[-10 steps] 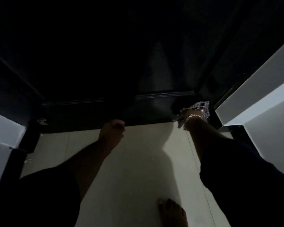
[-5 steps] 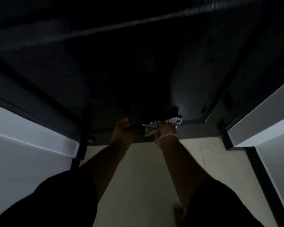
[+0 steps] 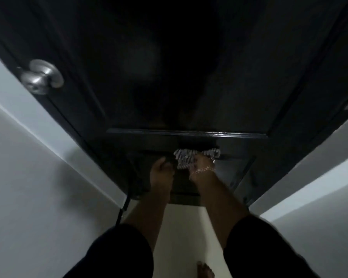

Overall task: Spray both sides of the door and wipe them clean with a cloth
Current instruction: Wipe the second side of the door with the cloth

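I face a dark door in dim light, its glossy panels catching a faint sheen. A silver knob sits on its left edge. Pale walls flank it on both sides, and a light floor lies below, with my bare foot at the near edge. My right hand, a bracelet at the wrist, grips a checked cloth bunched against the door's lower rail. My left hand is just beside it, fingers curled at the panel edge; whether it holds anything, I cannot tell.
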